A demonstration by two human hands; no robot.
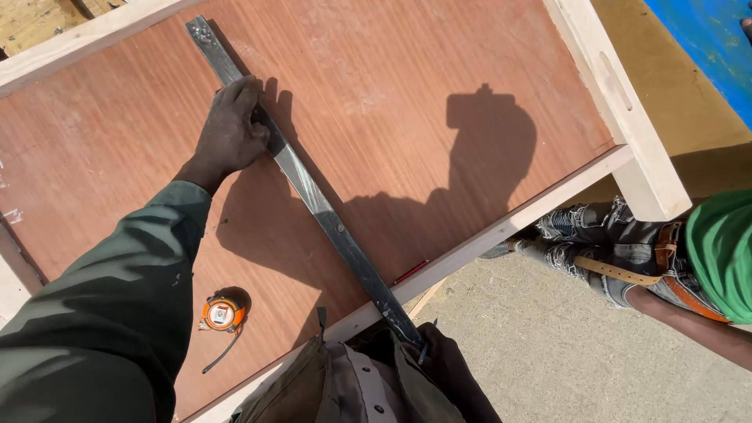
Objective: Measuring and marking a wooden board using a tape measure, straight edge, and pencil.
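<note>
right hand point(450, 356) at metal straightedge's point(313, 192) near end, left hand point(229, 133) mid-bar

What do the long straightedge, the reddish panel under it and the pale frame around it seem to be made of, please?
The straightedge looks like metal: dark grey, thin and flat, with a dull sheen in the sun. The panel seems plywood or veneered board, reddish-brown with fine grain streaks, matte. The frame looks like unfinished softwood, pale and bare. The left hand presses the straightedge down.
</note>
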